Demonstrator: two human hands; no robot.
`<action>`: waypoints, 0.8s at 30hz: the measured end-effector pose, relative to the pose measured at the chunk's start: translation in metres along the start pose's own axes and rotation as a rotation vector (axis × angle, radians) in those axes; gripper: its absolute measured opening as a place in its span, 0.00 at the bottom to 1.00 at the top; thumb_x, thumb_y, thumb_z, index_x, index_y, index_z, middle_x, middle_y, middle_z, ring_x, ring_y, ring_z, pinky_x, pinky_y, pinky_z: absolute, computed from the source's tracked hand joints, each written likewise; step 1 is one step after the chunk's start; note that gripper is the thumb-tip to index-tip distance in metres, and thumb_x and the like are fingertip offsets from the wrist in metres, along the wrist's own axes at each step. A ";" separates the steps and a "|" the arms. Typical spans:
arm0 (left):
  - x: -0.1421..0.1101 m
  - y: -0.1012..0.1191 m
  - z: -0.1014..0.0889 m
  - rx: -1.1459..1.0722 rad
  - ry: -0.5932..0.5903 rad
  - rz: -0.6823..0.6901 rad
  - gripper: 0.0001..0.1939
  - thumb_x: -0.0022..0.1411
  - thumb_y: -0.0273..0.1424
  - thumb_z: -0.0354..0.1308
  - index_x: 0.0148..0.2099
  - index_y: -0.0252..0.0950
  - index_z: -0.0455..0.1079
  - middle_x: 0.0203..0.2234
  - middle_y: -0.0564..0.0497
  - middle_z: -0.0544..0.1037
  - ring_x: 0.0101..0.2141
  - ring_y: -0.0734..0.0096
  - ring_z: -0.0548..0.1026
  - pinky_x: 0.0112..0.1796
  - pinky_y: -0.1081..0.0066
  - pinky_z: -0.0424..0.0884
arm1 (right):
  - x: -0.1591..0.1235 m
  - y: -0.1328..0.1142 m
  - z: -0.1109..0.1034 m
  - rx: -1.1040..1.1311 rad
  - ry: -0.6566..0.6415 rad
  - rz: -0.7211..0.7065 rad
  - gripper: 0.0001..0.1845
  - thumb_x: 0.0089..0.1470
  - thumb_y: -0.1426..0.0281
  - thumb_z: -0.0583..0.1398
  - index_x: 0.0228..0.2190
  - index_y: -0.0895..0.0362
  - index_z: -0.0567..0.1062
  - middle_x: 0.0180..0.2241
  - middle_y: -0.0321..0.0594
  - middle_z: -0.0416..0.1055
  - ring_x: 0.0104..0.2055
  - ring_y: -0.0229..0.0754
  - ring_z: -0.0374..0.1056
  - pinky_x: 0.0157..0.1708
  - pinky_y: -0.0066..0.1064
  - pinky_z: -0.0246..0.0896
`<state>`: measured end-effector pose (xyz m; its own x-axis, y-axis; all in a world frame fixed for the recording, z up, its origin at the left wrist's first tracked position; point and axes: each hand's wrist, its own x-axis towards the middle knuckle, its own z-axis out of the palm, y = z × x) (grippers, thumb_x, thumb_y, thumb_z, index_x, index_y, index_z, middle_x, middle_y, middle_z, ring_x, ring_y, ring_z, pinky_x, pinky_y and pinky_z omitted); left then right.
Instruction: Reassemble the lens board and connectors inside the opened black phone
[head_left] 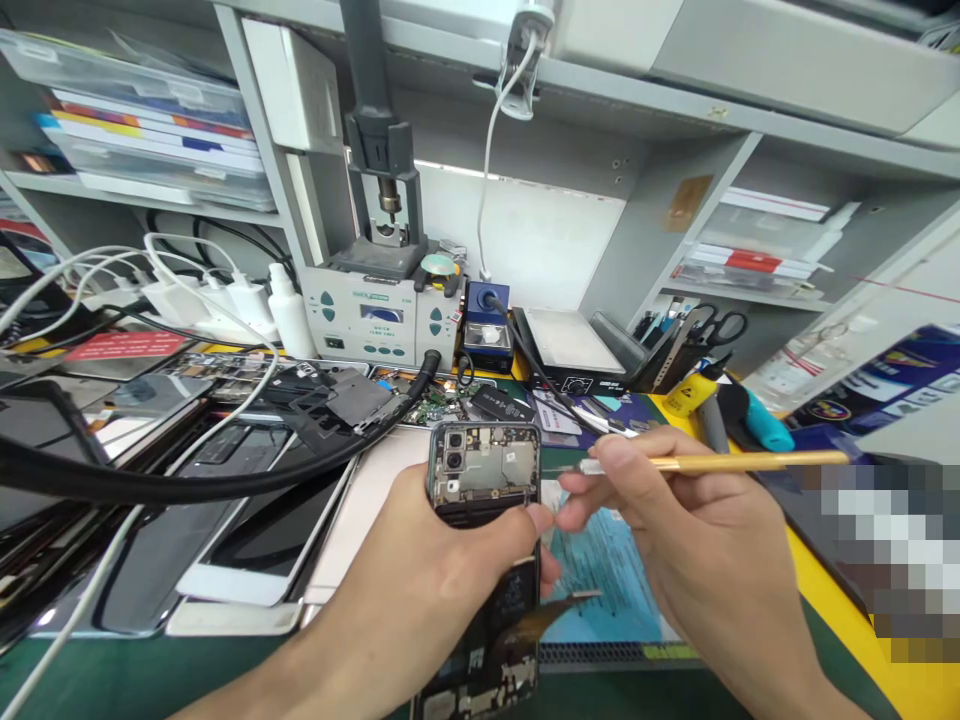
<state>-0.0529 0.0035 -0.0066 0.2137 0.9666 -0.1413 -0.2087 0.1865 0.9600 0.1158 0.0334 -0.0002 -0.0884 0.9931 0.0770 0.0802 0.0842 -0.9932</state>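
Observation:
My left hand (457, 560) is wrapped round an opened smartphone (487, 465), its thumb across the middle and its fingertips at the right edge. The phone's back is off, showing two camera lenses, a metal shield and the dark battery (517, 590). Near its lower end, a brownish flex cable (551, 620) sticks out to the right. Pinched in my right hand (697, 540) is a slim tool with a gold handle (750, 462) and a silver collar (592, 467). Its thin tip points left at the phone's upper right edge; whether it touches is unclear.
A blue work mat (607, 570) lies beneath my hands. Several phones and screens (262, 540) cover the left side, crossed by a thick black hose (225, 485). Behind stands a grey rework station (375, 325), with circuit boards (431, 395) before it. A yellow bottle (691, 390) is at right.

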 end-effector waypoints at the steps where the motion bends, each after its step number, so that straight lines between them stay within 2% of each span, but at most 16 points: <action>1: 0.000 0.000 0.001 0.000 0.004 -0.004 0.07 0.66 0.34 0.59 0.37 0.38 0.75 0.26 0.54 0.78 0.30 0.69 0.75 0.32 0.73 0.73 | 0.000 0.000 0.001 -0.001 -0.005 -0.001 0.15 0.55 0.54 0.68 0.27 0.52 0.77 0.24 0.36 0.78 0.29 0.43 0.76 0.36 0.35 0.71; 4: 0.000 0.002 0.001 -0.012 -0.008 -0.054 0.07 0.65 0.34 0.59 0.37 0.37 0.74 0.26 0.53 0.78 0.29 0.67 0.75 0.31 0.71 0.72 | 0.000 0.001 0.001 -0.015 -0.013 -0.003 0.15 0.55 0.55 0.67 0.26 0.52 0.77 0.23 0.37 0.77 0.29 0.42 0.75 0.35 0.35 0.71; 6: 0.000 0.003 0.000 0.019 -0.004 -0.035 0.08 0.65 0.34 0.59 0.35 0.37 0.74 0.26 0.53 0.79 0.29 0.68 0.75 0.31 0.72 0.72 | 0.002 0.003 -0.001 0.004 -0.010 -0.025 0.14 0.56 0.55 0.67 0.27 0.52 0.78 0.23 0.36 0.76 0.29 0.43 0.74 0.34 0.35 0.71; 8: -0.001 0.002 0.000 0.086 0.026 0.029 0.11 0.66 0.34 0.59 0.31 0.37 0.74 0.25 0.54 0.79 0.28 0.70 0.75 0.32 0.74 0.72 | 0.005 0.005 -0.005 0.069 -0.009 -0.092 0.14 0.59 0.55 0.64 0.27 0.51 0.78 0.27 0.37 0.77 0.32 0.42 0.74 0.37 0.35 0.70; 10: 0.000 0.000 0.000 0.132 0.050 0.054 0.13 0.65 0.34 0.59 0.28 0.37 0.73 0.24 0.54 0.79 0.27 0.72 0.74 0.32 0.76 0.71 | 0.006 0.005 -0.011 0.108 -0.047 -0.143 0.17 0.64 0.55 0.59 0.27 0.51 0.78 0.30 0.37 0.75 0.35 0.41 0.73 0.40 0.34 0.68; 11: 0.000 -0.001 0.000 0.140 0.062 0.041 0.13 0.64 0.34 0.60 0.27 0.37 0.73 0.24 0.54 0.79 0.28 0.71 0.74 0.31 0.75 0.71 | 0.007 0.005 -0.013 0.096 -0.081 -0.145 0.19 0.65 0.55 0.57 0.28 0.51 0.78 0.29 0.36 0.73 0.34 0.40 0.71 0.38 0.32 0.67; 14: 0.001 -0.006 0.002 0.140 0.104 0.000 0.10 0.63 0.33 0.60 0.29 0.37 0.73 0.24 0.53 0.79 0.28 0.68 0.74 0.29 0.73 0.71 | 0.004 0.004 -0.017 -0.067 -0.214 -0.049 0.16 0.64 0.54 0.59 0.34 0.51 0.79 0.23 0.33 0.64 0.26 0.36 0.61 0.27 0.28 0.60; 17: 0.001 -0.008 0.005 0.110 0.107 0.043 0.07 0.62 0.32 0.60 0.31 0.38 0.74 0.26 0.52 0.80 0.30 0.66 0.76 0.33 0.71 0.73 | 0.001 0.002 -0.014 -0.196 -0.315 0.071 0.17 0.58 0.53 0.64 0.40 0.53 0.77 0.23 0.31 0.63 0.23 0.34 0.54 0.23 0.27 0.53; 21: 0.001 -0.005 0.007 0.092 0.147 -0.015 0.02 0.58 0.30 0.62 0.34 0.38 0.75 0.26 0.52 0.80 0.29 0.65 0.76 0.34 0.69 0.73 | 0.002 0.001 -0.010 -0.211 -0.318 0.131 0.20 0.55 0.51 0.65 0.38 0.54 0.76 0.20 0.26 0.52 0.21 0.31 0.46 0.20 0.25 0.44; 24: -0.001 -0.004 0.007 0.119 0.112 -0.007 0.04 0.59 0.31 0.60 0.32 0.38 0.73 0.24 0.53 0.77 0.30 0.66 0.74 0.32 0.71 0.71 | 0.003 0.000 -0.008 -0.187 -0.297 0.137 0.19 0.54 0.52 0.67 0.36 0.54 0.76 0.20 0.26 0.51 0.20 0.31 0.48 0.20 0.25 0.45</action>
<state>-0.0456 0.0003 -0.0085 0.1057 0.9801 -0.1681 -0.0913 0.1779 0.9798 0.1234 0.0365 0.0009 -0.3459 0.9317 -0.1109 0.2887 -0.0067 -0.9574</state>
